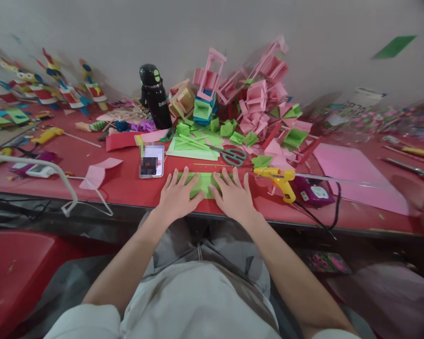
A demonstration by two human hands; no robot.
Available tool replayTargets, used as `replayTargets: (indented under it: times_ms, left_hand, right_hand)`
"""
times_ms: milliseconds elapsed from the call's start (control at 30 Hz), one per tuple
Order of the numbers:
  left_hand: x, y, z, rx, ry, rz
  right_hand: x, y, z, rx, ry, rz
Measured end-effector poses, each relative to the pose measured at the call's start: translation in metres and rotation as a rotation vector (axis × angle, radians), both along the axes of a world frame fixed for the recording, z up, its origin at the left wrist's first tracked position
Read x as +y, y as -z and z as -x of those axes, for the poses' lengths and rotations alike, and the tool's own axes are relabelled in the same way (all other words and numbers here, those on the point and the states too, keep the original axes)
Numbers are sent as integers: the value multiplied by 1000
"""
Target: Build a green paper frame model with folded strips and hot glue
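A strip of green paper (pixel 206 181) lies flat on the red table (pixel 127 192) near its front edge. My left hand (pixel 178 194) rests palm down over the paper's left end, fingers spread. Over the right end, my right hand (pixel 234 193) lies in the same way, also with its fingers apart. Only the middle of the paper and bits between the fingers show. Just beyond my right hand are scissors (pixel 233 156) with grey-green handles. A yellow glue gun (pixel 279 181) lies to the right of that hand. A phone (pixel 151 161) is beyond my left hand.
Green paper pieces (pixel 194 141) and folded pink paper shapes (pixel 257 96) are heaped at the back, beside a black bottle (pixel 156 99). Pink sheets (pixel 360 176) lie at right. A white bent tube (pixel 53 165) crosses the left side. A red stool (pixel 17 263) stands lower left.
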State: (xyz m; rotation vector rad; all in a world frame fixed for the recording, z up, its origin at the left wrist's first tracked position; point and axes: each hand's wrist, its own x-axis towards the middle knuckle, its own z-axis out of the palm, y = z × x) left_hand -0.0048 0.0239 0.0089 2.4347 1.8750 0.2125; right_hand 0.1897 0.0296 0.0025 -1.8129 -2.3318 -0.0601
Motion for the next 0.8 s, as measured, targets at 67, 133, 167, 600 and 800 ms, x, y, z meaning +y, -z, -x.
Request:
replayTargets:
  times_ms: [67, 133, 167, 600, 800]
  left_hand:
    - [0, -1, 0, 10, 4, 1]
    - [0, -1, -2, 21, 5, -5]
    - [1, -2, -2, 25, 5, -5]
    - [3, -4, 0, 2, -12, 84]
    - [9, -13, -2, 32, 20, 40]
  right_hand:
    - [1, -3, 6, -11, 0, -5]
    - [3, -4, 12, -2, -26, 11]
    - [5, -3, 14, 11, -53, 25]
    - [11, -1, 5, 59, -76, 52]
    - [14, -10, 3, 52, -75, 73]
